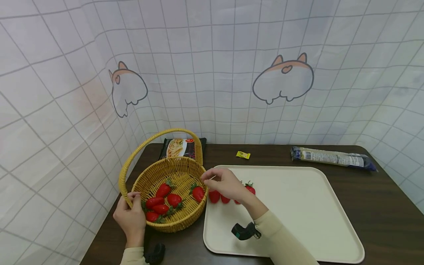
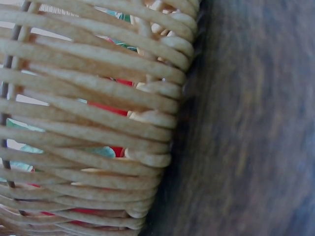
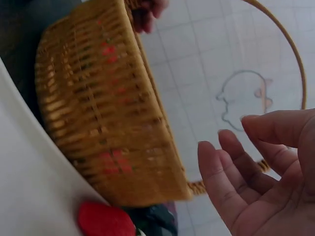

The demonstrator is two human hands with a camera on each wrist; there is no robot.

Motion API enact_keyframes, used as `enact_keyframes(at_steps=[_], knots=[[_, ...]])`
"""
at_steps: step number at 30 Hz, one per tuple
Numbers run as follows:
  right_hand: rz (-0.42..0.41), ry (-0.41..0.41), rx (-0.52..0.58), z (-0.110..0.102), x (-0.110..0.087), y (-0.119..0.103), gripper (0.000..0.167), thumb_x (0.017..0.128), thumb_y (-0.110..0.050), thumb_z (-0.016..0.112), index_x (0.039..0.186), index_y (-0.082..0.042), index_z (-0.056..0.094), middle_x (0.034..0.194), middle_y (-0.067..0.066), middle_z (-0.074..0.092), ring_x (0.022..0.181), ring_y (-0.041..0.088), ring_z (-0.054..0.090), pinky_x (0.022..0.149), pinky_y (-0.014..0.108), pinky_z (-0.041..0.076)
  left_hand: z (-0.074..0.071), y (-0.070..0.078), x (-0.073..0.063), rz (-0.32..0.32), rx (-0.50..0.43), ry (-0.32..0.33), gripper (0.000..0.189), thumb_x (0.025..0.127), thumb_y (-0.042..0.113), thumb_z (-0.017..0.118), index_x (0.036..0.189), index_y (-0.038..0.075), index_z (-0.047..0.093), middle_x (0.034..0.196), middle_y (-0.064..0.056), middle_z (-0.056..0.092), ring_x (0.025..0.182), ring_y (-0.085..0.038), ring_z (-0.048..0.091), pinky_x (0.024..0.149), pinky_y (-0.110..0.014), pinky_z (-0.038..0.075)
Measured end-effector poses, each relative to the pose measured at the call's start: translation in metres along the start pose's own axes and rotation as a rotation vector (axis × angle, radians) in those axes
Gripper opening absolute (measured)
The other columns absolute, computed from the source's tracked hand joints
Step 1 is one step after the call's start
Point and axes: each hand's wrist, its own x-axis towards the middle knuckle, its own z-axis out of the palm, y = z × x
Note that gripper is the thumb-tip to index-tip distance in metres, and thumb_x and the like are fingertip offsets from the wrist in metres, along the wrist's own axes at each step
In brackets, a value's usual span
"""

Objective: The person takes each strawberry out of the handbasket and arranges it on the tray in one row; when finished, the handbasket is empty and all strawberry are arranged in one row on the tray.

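Note:
A round yellow wicker basket (image 1: 185,223) with a tall arched handle stands on the left side of the table, several strawberries (image 1: 163,190) lying inside it. My left hand (image 1: 130,218) grips its left rim at the foot of the handle. Beside the right rim hovers my right hand (image 1: 228,184), fingers loosely bent. Nothing shows between those fingers (image 3: 211,169) in the right wrist view. Under this hand, a few more strawberries (image 1: 214,197) sit along the left edge of a cream tray (image 1: 285,209), partly covered by it. The left wrist view shows only woven basket wall (image 2: 88,118) and tabletop.
Behind the basket lies a dark food packet (image 1: 180,148). A small yellow wrapped sweet (image 1: 243,155) is beyond the tray, and a long clear-and-blue package (image 1: 332,157) rests at the back right. A white gridded curtain (image 1: 215,73) closes off the back and sides.

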Motion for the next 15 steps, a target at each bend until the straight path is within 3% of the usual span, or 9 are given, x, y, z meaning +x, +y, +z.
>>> enact_keyframes(at_steps=[9, 15], knots=[[-0.034, -0.099, 0.056, 0.030, 0.019, -0.008, 0.018, 0.096, -0.016, 0.061, 0.112, -0.012, 0.069, 0.108, 0.005, 0.067, 0.096, 0.028, 0.066, 0.080, 0.034, 0.055, 0.000, 0.000, 0.000, 0.001, -0.003, -0.003, 0.013, 0.085, -0.013, 0.059, 0.074, -0.009, 0.065, 0.082, -0.024, 0.066, 0.066, 0.003, 0.049, 0.058, -0.018, 0.032], [0.000, -0.158, -0.001, 0.037, 0.031, -0.007, 0.017, 0.096, -0.019, 0.063, 0.111, -0.017, 0.070, 0.109, 0.001, 0.068, 0.098, 0.017, 0.064, 0.083, 0.031, 0.052, 0.000, 0.002, 0.000, 0.000, 0.002, 0.000, 0.012, 0.085, -0.013, 0.059, 0.074, -0.010, 0.065, 0.082, -0.025, 0.066, 0.067, 0.003, 0.049, 0.060, -0.019, 0.032]])
